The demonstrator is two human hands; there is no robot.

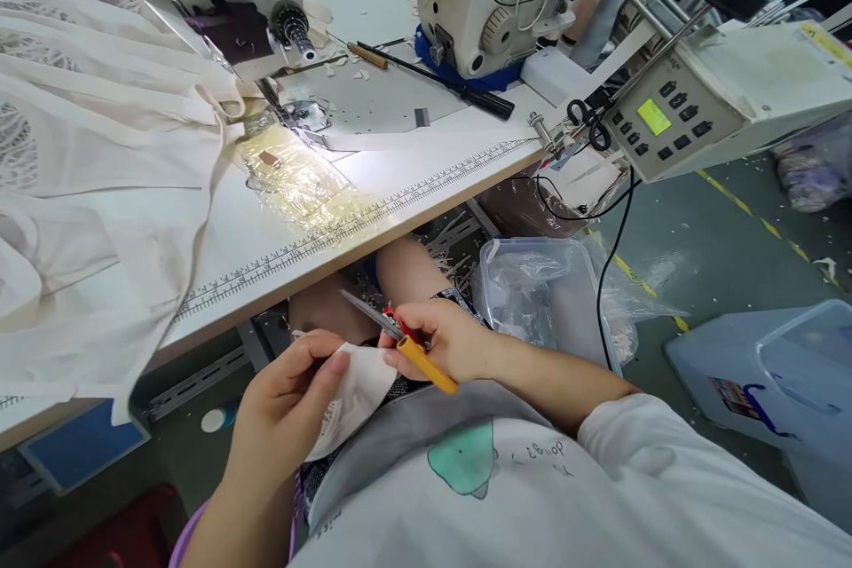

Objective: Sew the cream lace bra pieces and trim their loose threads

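White and ruler-edged, the tabletop [240,240] ran past the person's lap [406,271], above which the left hand [286,399] pinched a white, lace-patterned fabric piece [363,382] between thumb and fingers, seemingly to steady it, while the right hand [456,339] gripped yellow-handled scissors [407,344], blades angled up and away, perhaps to keep their points clear of the cloth. Farther off, white lace-panelled garments [99,151] lay spread over the tabletop's left side, probably for easy reach; a black-handled screwdriver [485,100] rested beside the sewing machine [459,9], and a control box [725,106] stood at the right, presumably so its display [653,116] could be read.
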